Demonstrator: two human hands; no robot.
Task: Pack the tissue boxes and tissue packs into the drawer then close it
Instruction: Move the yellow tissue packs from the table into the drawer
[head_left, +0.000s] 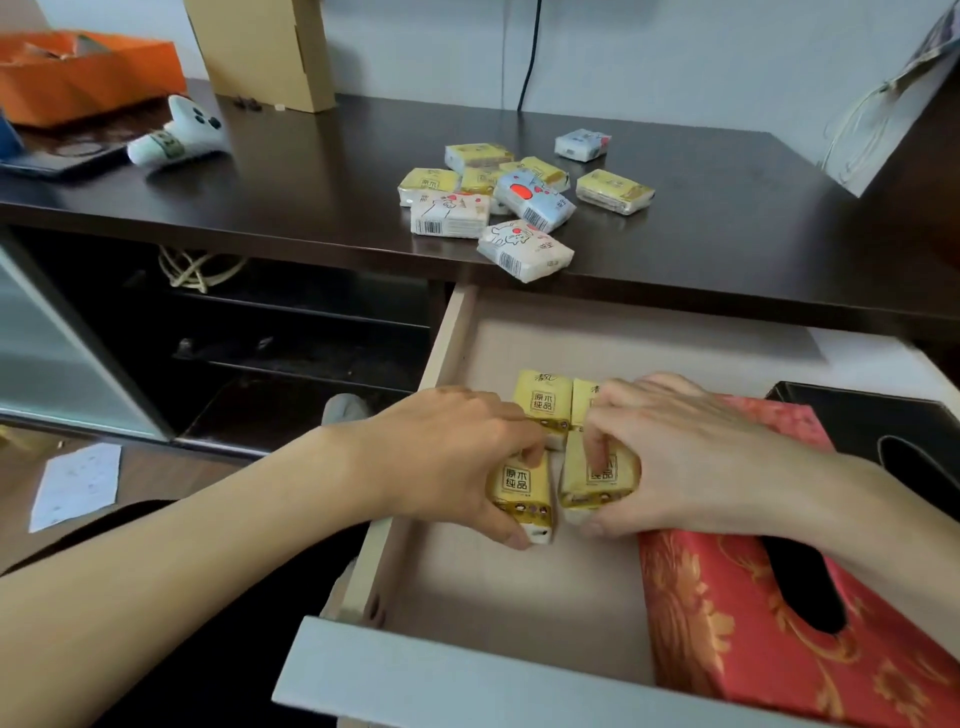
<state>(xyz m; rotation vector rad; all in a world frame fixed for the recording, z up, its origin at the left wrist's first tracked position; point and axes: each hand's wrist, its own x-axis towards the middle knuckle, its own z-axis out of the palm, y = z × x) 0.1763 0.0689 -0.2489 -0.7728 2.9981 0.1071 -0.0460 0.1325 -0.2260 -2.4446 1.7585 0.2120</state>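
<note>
While both hands set packs in the drawer (452, 332) | left hand (447, 457) pinches yellow pack (517, 480) | right hand (675, 452) pinches neighbouring pack (597, 475) | likely light, soft, slippery wrap; hold short ends

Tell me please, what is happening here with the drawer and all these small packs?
A person is packing tissues into the open drawer. The left hand and right hand each set a yellow pack beside two already placed. A red tissue box and a black one lie at the right. Many packs still wait on the dark tabletop.
</note>
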